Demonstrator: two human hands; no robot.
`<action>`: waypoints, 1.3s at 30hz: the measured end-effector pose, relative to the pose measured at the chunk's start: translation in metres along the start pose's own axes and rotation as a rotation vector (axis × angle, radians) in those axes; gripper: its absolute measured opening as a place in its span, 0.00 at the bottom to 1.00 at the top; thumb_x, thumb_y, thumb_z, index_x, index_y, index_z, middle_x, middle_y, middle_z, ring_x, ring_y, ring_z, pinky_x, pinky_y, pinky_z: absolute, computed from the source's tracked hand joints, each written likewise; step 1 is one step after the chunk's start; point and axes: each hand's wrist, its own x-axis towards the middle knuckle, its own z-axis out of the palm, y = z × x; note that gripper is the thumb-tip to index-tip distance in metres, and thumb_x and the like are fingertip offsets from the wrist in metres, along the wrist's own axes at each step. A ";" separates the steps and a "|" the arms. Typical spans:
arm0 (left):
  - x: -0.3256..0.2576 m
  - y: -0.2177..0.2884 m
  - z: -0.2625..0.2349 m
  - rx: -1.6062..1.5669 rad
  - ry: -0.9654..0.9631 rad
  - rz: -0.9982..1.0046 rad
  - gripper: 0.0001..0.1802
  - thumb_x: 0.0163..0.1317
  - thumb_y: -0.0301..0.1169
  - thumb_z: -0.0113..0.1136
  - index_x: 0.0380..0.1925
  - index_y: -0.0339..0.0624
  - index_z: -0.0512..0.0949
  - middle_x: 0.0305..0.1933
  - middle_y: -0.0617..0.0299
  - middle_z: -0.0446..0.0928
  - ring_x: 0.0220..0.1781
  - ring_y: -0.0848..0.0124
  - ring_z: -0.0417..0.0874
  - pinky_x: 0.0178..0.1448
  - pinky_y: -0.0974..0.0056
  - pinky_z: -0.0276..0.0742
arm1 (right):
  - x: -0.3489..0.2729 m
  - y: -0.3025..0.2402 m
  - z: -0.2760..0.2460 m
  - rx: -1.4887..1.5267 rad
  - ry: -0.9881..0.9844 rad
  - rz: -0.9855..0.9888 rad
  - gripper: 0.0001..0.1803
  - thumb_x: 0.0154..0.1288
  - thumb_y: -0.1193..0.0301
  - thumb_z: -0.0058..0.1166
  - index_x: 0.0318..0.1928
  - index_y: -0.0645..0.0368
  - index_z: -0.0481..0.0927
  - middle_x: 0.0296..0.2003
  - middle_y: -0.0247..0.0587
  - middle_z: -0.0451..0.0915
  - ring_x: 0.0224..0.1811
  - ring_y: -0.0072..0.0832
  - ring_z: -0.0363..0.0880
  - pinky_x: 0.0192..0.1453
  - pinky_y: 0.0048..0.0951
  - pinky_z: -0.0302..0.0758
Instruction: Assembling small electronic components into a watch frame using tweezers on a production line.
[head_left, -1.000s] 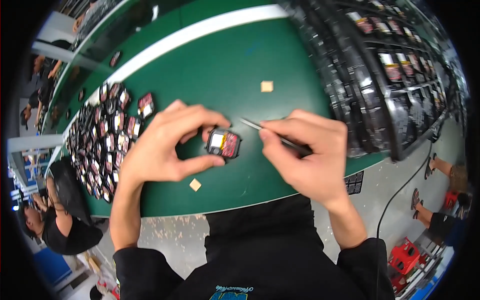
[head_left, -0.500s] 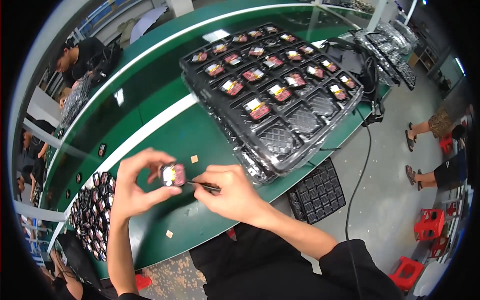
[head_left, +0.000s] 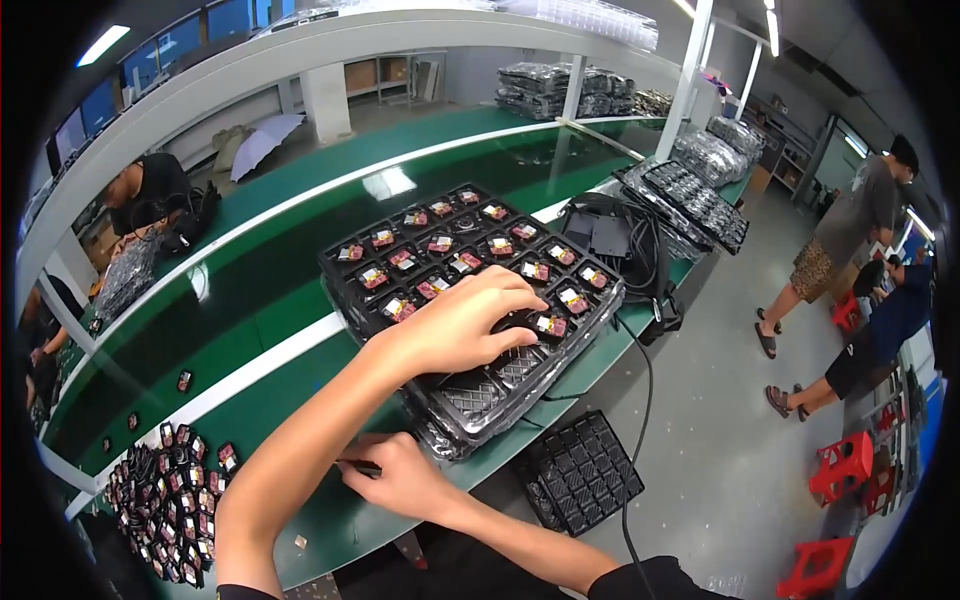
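My left hand (head_left: 470,320) reaches over the black compartment tray (head_left: 440,430), thumb and fingers bent around a small black block with a pink, white and yellow label (head_left: 551,325). That block lies at a compartment in the row nearest the aisle. Several like blocks fill the tray's farther compartments; those under and beside my left hand are partly hidden. My right hand (head_left: 400,478) is low over the green bench, below my left forearm. Its fingers are closed on a thin dark tool (head_left: 362,465), mostly hidden, whose kind I cannot make out.
A heap of labelled blocks (head_left: 165,500) lies on the bench at left. A dark bag with cables (head_left: 620,240) sits beyond the tray, and a cord (head_left: 645,430) hangs off the edge. More black trays (head_left: 585,470) stand lower right. Red stools (head_left: 842,468) and people are at right.
My left hand has carried the block from over the bench to the tray, in a compartment that was vacant. The right hand has drawn back toward the bench edge. The view has tilted up.
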 end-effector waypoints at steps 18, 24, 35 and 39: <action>-0.417 -0.095 -0.138 0.692 0.376 -1.060 0.24 0.71 0.38 0.71 0.64 0.41 0.83 0.58 0.49 0.85 0.63 0.49 0.84 0.68 0.50 0.80 | 0.001 -0.012 -0.013 -0.115 -0.005 -0.007 0.08 0.68 0.77 0.70 0.44 0.68 0.92 0.29 0.44 0.87 0.23 0.30 0.85 0.29 0.32 0.78; -0.404 -0.109 -0.122 0.492 0.518 -0.771 0.21 0.66 0.22 0.67 0.60 0.34 0.82 0.47 0.46 0.82 0.49 0.50 0.85 0.58 0.52 0.81 | -0.003 0.000 -0.007 -0.157 0.047 -0.032 0.07 0.69 0.75 0.69 0.44 0.66 0.91 0.32 0.46 0.87 0.27 0.39 0.87 0.33 0.38 0.81; -0.276 0.049 -0.030 0.382 0.187 -0.525 0.12 0.61 0.26 0.77 0.45 0.41 0.88 0.55 0.57 0.87 0.53 0.53 0.86 0.59 0.51 0.82 | -0.003 0.007 -0.005 -0.138 0.165 -0.027 0.09 0.72 0.75 0.69 0.48 0.69 0.91 0.32 0.47 0.87 0.23 0.33 0.85 0.28 0.35 0.78; -0.287 0.061 -0.036 0.448 0.133 -0.666 0.22 0.56 0.39 0.83 0.49 0.44 0.89 0.51 0.58 0.84 0.51 0.53 0.86 0.54 0.51 0.80 | 0.001 0.003 -0.007 -0.134 0.119 0.031 0.09 0.72 0.75 0.69 0.48 0.68 0.91 0.33 0.47 0.88 0.23 0.32 0.85 0.29 0.35 0.78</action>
